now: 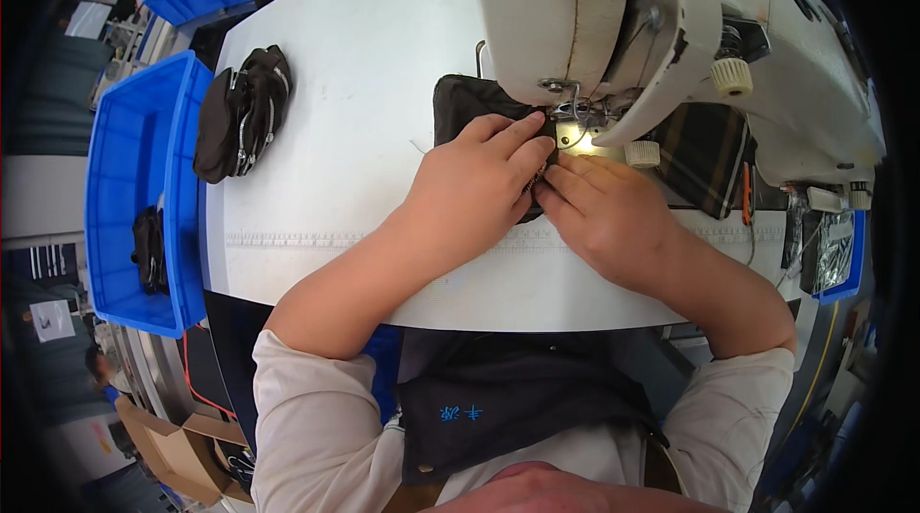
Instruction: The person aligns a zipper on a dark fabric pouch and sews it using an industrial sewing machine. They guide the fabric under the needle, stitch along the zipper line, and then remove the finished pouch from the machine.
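Dark fabric piece (pixel 460 101) with a zipper edge sits flat on the white table (pixel 364 63), tucked under the head of the sewing machine (pixel 613 15), right at the lit needle area (pixel 575 135).

Near to far:
- my dark apron (pixel 517 408) at the bottom, forearms coming in over the table's front edge.
- left hand (pixel 474 182): palm down on the piece, fingers together and pressed flat, fingertips just beside the presser foot. Not gripping, just pinning it down.
- right hand (pixel 609 206): touching the left, fingers close together on the zipper edge. Pinching or only pressing, can't tell, the left hand blocks it.
- plaid fabric (pixel 709 154) right of the needle, under the machine arm.
- finished-looking dark pouches with zippers (pixel 244 111) stacked at the table's left edge, well apart from my hands.
- blue bin (pixel 134 187) beyond the left edge, one dark piece (pixel 149 250) in it.

Risks as I judge them:
- fingertips very near the needle; if the feed pulls faster than I ease back, a finger goes under.
- uneven pressure between hands could skew the seam off the zipper tape.
- zipper teeth drifting under the needle could deflect or snap it.
- plaid fabric is near enough to get caught in the stitch line.
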`<action>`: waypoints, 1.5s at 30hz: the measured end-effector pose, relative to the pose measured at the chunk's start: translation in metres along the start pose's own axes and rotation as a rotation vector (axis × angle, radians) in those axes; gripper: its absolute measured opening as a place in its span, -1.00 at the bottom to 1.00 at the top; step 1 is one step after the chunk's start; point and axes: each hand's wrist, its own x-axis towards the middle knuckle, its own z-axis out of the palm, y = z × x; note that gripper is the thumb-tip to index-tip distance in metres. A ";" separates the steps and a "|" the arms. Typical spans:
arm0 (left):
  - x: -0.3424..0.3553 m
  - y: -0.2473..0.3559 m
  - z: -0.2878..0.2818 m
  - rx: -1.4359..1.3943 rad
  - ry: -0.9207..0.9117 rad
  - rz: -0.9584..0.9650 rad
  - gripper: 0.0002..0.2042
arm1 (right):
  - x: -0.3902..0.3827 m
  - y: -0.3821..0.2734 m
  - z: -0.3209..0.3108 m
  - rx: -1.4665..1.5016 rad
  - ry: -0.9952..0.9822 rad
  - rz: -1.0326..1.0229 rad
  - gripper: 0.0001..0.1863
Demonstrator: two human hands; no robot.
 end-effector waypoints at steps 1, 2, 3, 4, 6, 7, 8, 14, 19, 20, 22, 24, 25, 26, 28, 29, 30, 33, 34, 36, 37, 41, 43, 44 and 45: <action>-0.001 0.000 -0.001 -0.023 -0.008 -0.007 -0.55 | 0.000 -0.001 0.001 -0.038 0.012 -0.026 -0.74; -0.003 0.001 -0.002 -0.046 -0.018 -0.014 -0.57 | 0.000 -0.003 0.002 -0.075 0.025 -0.052 -0.74; -0.004 0.001 -0.002 -0.070 -0.027 -0.021 -0.58 | -0.001 -0.004 0.004 -0.077 0.038 -0.081 -0.74; -0.003 0.000 -0.003 -0.069 -0.009 -0.006 -0.60 | -0.002 -0.006 0.006 -0.080 0.051 -0.109 -0.73; -0.002 0.000 -0.005 -0.066 0.028 0.019 -0.64 | -0.003 -0.008 0.009 -0.079 0.065 -0.150 -0.73; -0.001 0.000 -0.003 -0.056 0.050 0.050 -0.67 | -0.004 -0.008 0.010 -0.077 0.067 -0.161 -0.74; -0.001 -0.002 -0.001 -0.045 0.073 0.080 -0.71 | -0.004 -0.008 0.010 -0.077 0.070 -0.173 -0.74; 0.004 -0.009 -0.005 -0.052 0.021 0.113 -0.71 | -0.006 -0.008 0.008 -0.115 0.055 -0.189 -0.79; 0.004 -0.010 -0.004 -0.091 0.016 0.129 -0.69 | -0.006 -0.008 0.005 -0.121 0.028 -0.194 -0.79; 0.004 -0.011 -0.001 -0.088 0.039 0.147 -0.71 | -0.006 -0.007 0.004 -0.118 0.014 -0.198 -0.79; 0.004 -0.010 0.002 -0.083 0.066 0.165 -0.72 | -0.005 -0.007 0.003 -0.110 0.007 -0.197 -0.80; 0.003 -0.009 0.003 -0.080 0.076 0.167 -0.72 | -0.005 -0.007 0.002 -0.106 -0.002 -0.198 -0.81; 0.003 -0.008 0.004 -0.080 0.081 0.171 -0.71 | -0.006 -0.007 0.002 -0.106 -0.008 -0.198 -0.81; 0.002 -0.007 0.006 -0.078 0.087 0.173 -0.71 | -0.006 -0.006 0.001 -0.106 -0.013 -0.199 -0.81; 0.001 -0.005 0.007 -0.074 0.084 0.168 -0.70 | -0.005 -0.007 -0.002 -0.087 -0.030 -0.191 -0.81; 0.001 -0.004 0.007 -0.073 0.074 0.161 -0.70 | -0.005 -0.008 -0.002 -0.078 -0.040 -0.185 -0.81; 0.000 -0.003 0.006 -0.073 0.065 0.155 -0.69 | -0.005 -0.008 -0.002 -0.080 -0.037 -0.180 -0.81; -0.001 -0.001 0.003 -0.080 0.000 0.081 -0.67 | -0.005 -0.009 -0.001 -0.084 -0.034 -0.163 -0.81; 0.000 -0.001 0.004 -0.074 0.024 0.099 -0.68 | -0.005 -0.009 -0.002 -0.082 -0.037 -0.156 -0.82; 0.001 -0.004 0.007 -0.058 0.071 0.134 -0.69 | -0.005 -0.009 0.000 -0.097 -0.030 -0.137 -0.82; 0.002 -0.005 0.008 -0.060 0.065 0.117 -0.70 | -0.006 -0.009 0.003 -0.115 -0.020 -0.122 -0.82; 0.004 -0.008 0.010 -0.050 0.078 0.064 -0.72 | -0.003 -0.005 0.005 -0.154 -0.016 -0.090 -0.80; 0.006 -0.010 0.011 -0.054 0.089 0.053 -0.72 | -0.002 -0.003 0.004 -0.144 -0.032 -0.080 -0.78; 0.007 -0.011 0.011 -0.061 0.086 0.052 -0.72 | -0.001 -0.002 0.004 -0.138 -0.038 -0.075 -0.77; 0.007 -0.012 0.010 -0.067 0.082 0.051 -0.72 | -0.001 -0.002 0.004 -0.142 -0.035 -0.073 -0.77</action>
